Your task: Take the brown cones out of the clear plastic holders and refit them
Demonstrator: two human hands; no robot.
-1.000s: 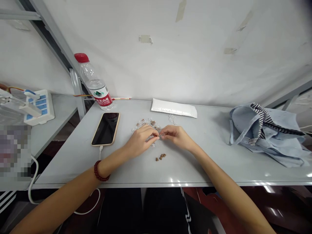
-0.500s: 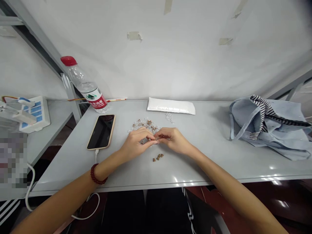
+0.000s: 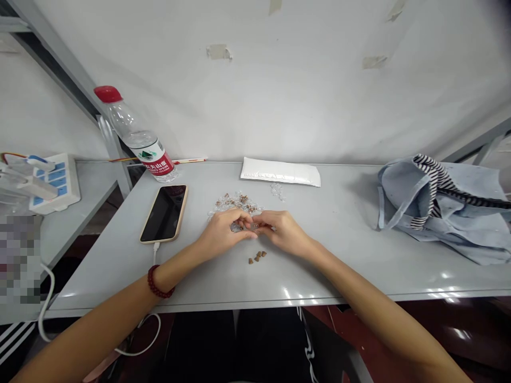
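My left hand [image 3: 225, 230] and my right hand [image 3: 282, 231] meet over the middle of the desk, fingertips almost touching. Between their curled fingers and thumbs is a small clear plastic piece [image 3: 254, 226], mostly hidden, its exact kind unclear. Just behind the hands lies a loose pile of clear plastic pieces with brown bits [image 3: 239, 201]. Several small brown pieces [image 3: 257, 257] lie on the desk in front of the fingers. Beyond my right hand is a smaller cluster of clear pieces [image 3: 277, 190].
A white padded packet [image 3: 280, 172] lies by the wall. To the left are a charging phone [image 3: 164, 214], a red-capped water bottle [image 3: 146, 143], a thin stick [image 3: 191, 160] and a power strip [image 3: 66, 186]. A light blue cloth bag [image 3: 451, 207] rests at the right.
My left thumb and index finger have parted slightly around the clear piece. The hands stay in nearly the same place, and the view has shifted a little.
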